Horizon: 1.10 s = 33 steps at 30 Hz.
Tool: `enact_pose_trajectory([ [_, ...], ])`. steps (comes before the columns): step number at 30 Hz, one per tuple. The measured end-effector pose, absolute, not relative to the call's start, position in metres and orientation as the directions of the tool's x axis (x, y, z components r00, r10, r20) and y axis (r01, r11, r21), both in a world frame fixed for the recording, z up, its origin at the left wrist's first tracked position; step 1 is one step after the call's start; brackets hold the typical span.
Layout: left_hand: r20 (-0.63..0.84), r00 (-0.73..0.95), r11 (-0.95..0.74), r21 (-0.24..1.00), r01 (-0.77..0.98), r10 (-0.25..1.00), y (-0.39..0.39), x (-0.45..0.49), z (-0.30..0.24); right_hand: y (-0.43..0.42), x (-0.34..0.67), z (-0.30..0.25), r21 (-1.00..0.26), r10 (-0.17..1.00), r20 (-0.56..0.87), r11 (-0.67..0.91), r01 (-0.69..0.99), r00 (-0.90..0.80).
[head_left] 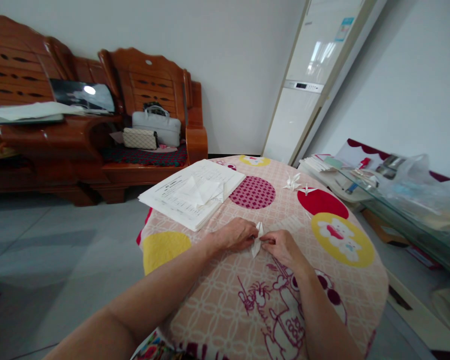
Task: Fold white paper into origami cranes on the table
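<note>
A narrow piece of folded white paper (257,244) stands between my hands, low over the round table. My left hand (237,234) grips its left side with bent fingers. From the right, my right hand (282,246) pinches the paper's edge between thumb and fingers. Several finished paper cranes (292,182) lie towards the back right of the table, one of them on a red dot of the cloth. A stack of printed sheets (176,195) rests at the back left, with loose folded white paper (200,191) on top.
The patterned tablecloth (217,295) covers the table. At the right, a glass-topped stand (405,210) carries papers and a plastic bag (412,175). Behind are wooden chairs (150,75) holding a grey bag (165,127), and a tall white air conditioner (296,110).
</note>
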<state>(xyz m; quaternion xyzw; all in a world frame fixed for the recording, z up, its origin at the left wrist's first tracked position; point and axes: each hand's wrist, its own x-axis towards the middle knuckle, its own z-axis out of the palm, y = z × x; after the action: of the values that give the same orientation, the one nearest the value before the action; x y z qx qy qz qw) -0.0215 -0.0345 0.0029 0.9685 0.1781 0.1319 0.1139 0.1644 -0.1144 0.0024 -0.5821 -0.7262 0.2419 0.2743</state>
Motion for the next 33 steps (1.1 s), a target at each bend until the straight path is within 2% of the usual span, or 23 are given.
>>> enact_pose_trajectory([
  [11,0.251,0.896,-0.893,0.364,0.265,0.368,-0.030,-0.024,0.000,-0.115,0.165,-0.001,-0.679,0.976,0.161,0.216,0.701,-0.144],
  [16,0.256,0.892,-0.895,0.354,0.272,0.372,-0.029,-0.023,-0.002,-0.115,0.165,-0.001,-0.697,0.977,0.165,0.211,0.685,-0.134],
  [26,0.266,0.854,-0.853,0.416,0.317,0.447,-0.029,-0.020,-0.007,-0.113,0.160,-0.002,-0.563,0.968,0.176,0.247,0.789,-0.178],
  [33,0.234,0.845,-0.813,0.481,0.330,0.481,-0.025,-0.018,-0.011,-0.107,0.159,-0.010,-0.631,0.986,0.155,0.150,0.761,-0.065],
])
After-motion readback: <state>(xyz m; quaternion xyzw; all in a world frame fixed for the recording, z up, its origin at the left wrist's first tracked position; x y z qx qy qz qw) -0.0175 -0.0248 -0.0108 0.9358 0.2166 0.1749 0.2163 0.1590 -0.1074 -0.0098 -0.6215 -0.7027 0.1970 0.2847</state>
